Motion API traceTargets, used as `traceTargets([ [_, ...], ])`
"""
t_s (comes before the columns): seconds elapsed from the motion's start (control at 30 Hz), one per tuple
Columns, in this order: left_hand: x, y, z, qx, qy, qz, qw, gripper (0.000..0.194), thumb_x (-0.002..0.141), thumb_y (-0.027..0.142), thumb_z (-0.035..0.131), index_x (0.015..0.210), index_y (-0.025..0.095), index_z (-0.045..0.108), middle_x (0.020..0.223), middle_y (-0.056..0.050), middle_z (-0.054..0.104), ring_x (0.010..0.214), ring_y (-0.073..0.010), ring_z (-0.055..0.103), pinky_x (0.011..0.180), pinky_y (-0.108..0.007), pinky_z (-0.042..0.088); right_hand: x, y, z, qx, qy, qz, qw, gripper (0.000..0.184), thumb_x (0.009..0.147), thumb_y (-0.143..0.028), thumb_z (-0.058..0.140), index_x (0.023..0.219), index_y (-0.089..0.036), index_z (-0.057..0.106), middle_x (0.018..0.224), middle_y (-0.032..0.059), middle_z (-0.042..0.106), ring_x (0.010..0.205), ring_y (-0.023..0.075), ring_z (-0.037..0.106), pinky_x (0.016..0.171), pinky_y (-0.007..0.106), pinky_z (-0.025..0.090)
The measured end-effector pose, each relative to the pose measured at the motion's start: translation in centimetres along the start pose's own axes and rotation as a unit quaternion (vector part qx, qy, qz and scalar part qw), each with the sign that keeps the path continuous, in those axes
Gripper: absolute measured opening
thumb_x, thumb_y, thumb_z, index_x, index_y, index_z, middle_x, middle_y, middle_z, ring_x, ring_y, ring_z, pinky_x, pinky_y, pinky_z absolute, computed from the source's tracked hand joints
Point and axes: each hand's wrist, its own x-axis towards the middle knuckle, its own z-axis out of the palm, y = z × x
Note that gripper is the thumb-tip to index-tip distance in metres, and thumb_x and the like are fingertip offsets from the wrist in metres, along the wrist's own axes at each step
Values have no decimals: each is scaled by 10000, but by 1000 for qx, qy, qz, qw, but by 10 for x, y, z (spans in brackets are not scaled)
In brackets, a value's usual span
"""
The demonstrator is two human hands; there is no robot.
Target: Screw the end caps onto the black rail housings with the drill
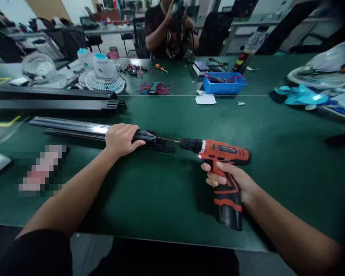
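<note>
My right hand [232, 178] grips an orange and black cordless drill [222, 150], its index finger at the trigger and its small light lit. The drill points left, and its long thin bit [169, 140] reaches the end of a long black profile [74, 125]. Whether the bit tip is in a screw there I cannot tell. My left hand [121, 138] wraps over the profile near that end and holds it on the green table [166, 191]. Another dark slotted strip [165, 148] lies under or beside it, partly hidden by the hand.
More long black profiles [51, 104] lie at the back left, near white fan parts [105, 73]. Behind are bundles of red wires [153, 87], an orange screwdriver [161, 68] and a blue bin [224, 84]. Blue fan blades [303, 94] lie at right. A person [171, 30] is across the table.
</note>
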Motion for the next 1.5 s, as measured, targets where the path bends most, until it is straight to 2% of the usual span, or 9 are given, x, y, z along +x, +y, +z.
traceTargets([
  [0.33, 1, 2, -3, -19, -15, -12, 1000, 785, 1042, 820, 340, 1059, 185, 801, 908, -136, 824, 824, -318, 756, 719, -429, 483, -1, 2, -4, -28, 2, 2, 1000, 265, 894, -402, 874, 966, -188, 738, 684, -47, 528, 561, 109, 343, 628, 270, 511],
  [0.57, 2, 2, -3, -35, -27, -31, 999, 789, 1023, 842, 351, 1047, 195, 802, 903, -139, 819, 826, -328, 751, 718, -436, 478, -1, 4, -4, -37, 4, -2, 999, 247, 910, -397, 846, 963, -188, 726, 708, -41, 537, 555, 108, 330, 621, 279, 505],
  [0.77, 1, 1, -2, -21, -15, -16, 1000, 791, 1033, 833, 340, 1060, 192, 802, 903, -136, 817, 826, -315, 747, 720, -431, 476, -1, 4, -2, -34, 4, -6, 999, 266, 900, -410, 869, 939, -176, 749, 638, -63, 482, 539, 101, 300, 616, 270, 503],
  [0.97, 1, 1, -2, -4, -10, -9, 1000, 795, 1041, 826, 318, 1050, 193, 798, 907, -131, 817, 825, -311, 744, 728, -433, 476, -4, 2, -4, -16, 16, 31, 999, 408, 827, -462, 929, 1050, -133, 834, 516, -69, 434, 581, 144, 453, 556, 253, 462],
  [1.1, 0, 2, -2, -15, -12, -15, 1000, 783, 1037, 824, 345, 1061, 188, 802, 908, -136, 816, 836, -319, 746, 739, -439, 478, -5, 1, -6, -4, 26, 47, 999, 484, 817, -476, 937, 1149, -139, 832, 530, -64, 455, 596, 151, 481, 519, 245, 436],
  [1.2, 0, 2, -3, -30, -18, -26, 999, 783, 1026, 834, 358, 1064, 192, 805, 914, -145, 815, 846, -327, 747, 751, -443, 482, -4, 2, -5, -10, 11, 37, 999, 412, 837, -474, 925, 1077, -154, 824, 526, -68, 441, 590, 150, 474, 532, 250, 454],
  [1.3, 1, 3, -4, -32, -29, -34, 998, 791, 1022, 843, 347, 1065, 199, 805, 923, -144, 818, 849, -330, 749, 749, -444, 485, -2, 3, -3, -17, -11, 10, 1000, 328, 869, -450, 910, 990, -167, 798, 555, -76, 457, 552, 122, 401, 585, 254, 497],
  [1.4, 1, 3, -4, -19, -26, -26, 999, 787, 1031, 833, 336, 1060, 197, 799, 916, -134, 822, 839, -325, 752, 739, -438, 488, -1, 3, -1, -15, -25, -7, 1000, 298, 887, -429, 907, 955, -172, 773, 635, -70, 520, 536, 95, 337, 623, 243, 518],
  [1.5, 1, 2, -3, -13, -21, -25, 999, 786, 1032, 833, 327, 1057, 203, 796, 926, -130, 825, 843, -321, 754, 748, -438, 496, 0, 2, 0, -9, -25, 0, 1000, 292, 885, -420, 912, 941, -176, 760, 653, -66, 524, 543, 101, 351, 622, 244, 521],
])
